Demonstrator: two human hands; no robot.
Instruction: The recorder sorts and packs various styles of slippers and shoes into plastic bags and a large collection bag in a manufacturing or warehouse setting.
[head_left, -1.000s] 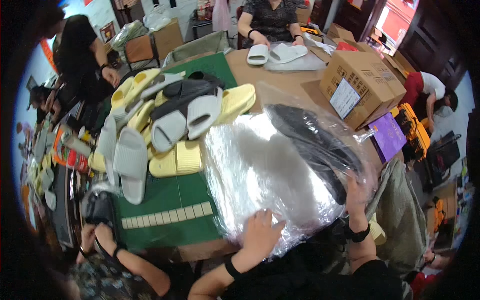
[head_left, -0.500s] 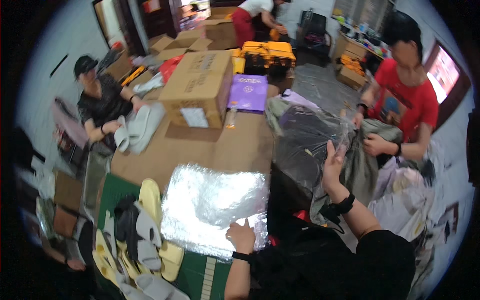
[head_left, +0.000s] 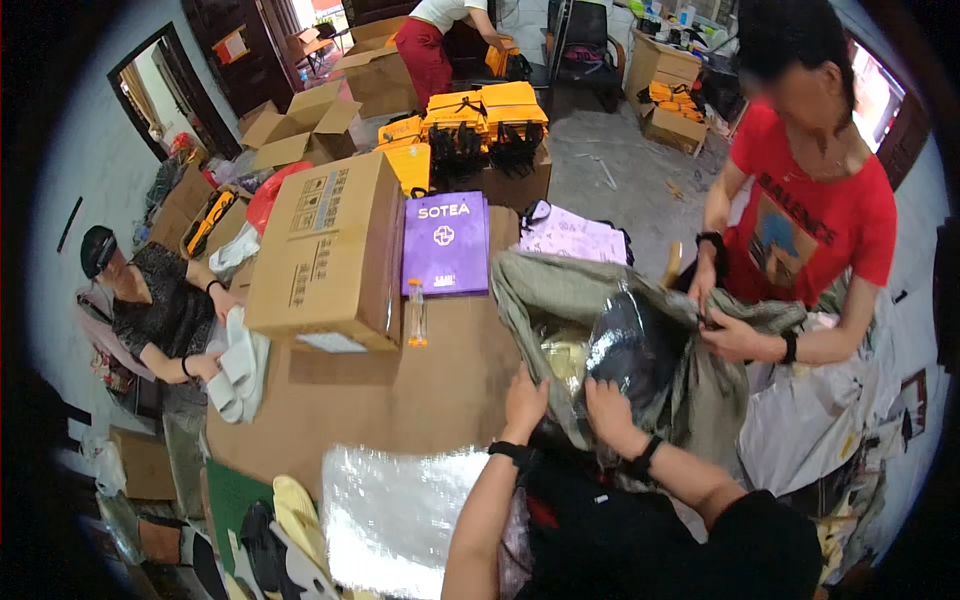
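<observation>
A large grey-green woven sack stands with its mouth spread at the right side of the table. My left hand grips the sack's near left edge, its fingers curled over the rim. Inside the mouth lies a clear plastic bag with something dark in it. My right hand is closed at the near end of that bag; its fingertips are partly hidden. A pale yellow thing in clear wrap shows beside it. Across the sack, a co-worker in a red shirt holds its far right rim with both hands.
A silvery sheet lies on the table before me, with slippers to its left. Farther back stand a cardboard box, a purple bag and stacked orange bags. Another co-worker at left handles white slippers.
My left hand has left the silvery sheet for the sack's rim. My right hand has come down and left with the clear bag, now inside the sack. The sack's mouth has opened wide.
</observation>
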